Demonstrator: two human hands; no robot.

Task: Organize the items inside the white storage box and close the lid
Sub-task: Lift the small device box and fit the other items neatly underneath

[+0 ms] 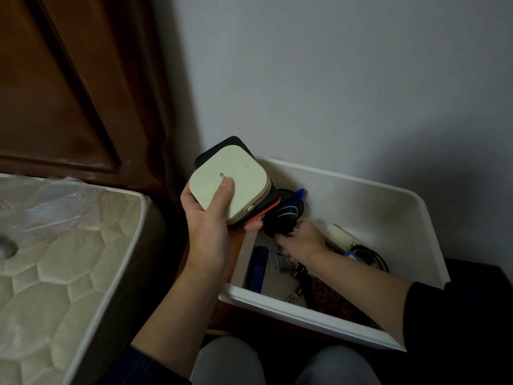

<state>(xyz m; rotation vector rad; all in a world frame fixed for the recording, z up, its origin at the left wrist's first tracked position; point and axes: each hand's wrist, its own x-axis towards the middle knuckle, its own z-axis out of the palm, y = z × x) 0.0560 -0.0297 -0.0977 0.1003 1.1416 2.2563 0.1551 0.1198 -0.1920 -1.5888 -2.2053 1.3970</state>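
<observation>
The white storage box (pixel 369 190) stands open against the wall, with no lid in view. My left hand (pixel 213 226) holds a stack above the box's left rim: a cream square case (pixel 230 179) on top of a black and orange case (pixel 263 208), thumb pressed on the cream one. My right hand (pixel 302 241) reaches into the box and grips a black bundle of coiled cables (pixel 288 211) with blue ties. Lower in the box lie a blue flat item (pixel 258 269), a white tube (pixel 340 234), another black cable coil (pixel 369 255) and several small plugs.
A mattress (pixel 55 259) with clear plastic wrap lies on the left, close to the box. A dark wooden panel (pixel 69 79) stands behind it. The grey wall (pixel 333 79) backs the box. My knees (pixel 230 362) are at the bottom edge.
</observation>
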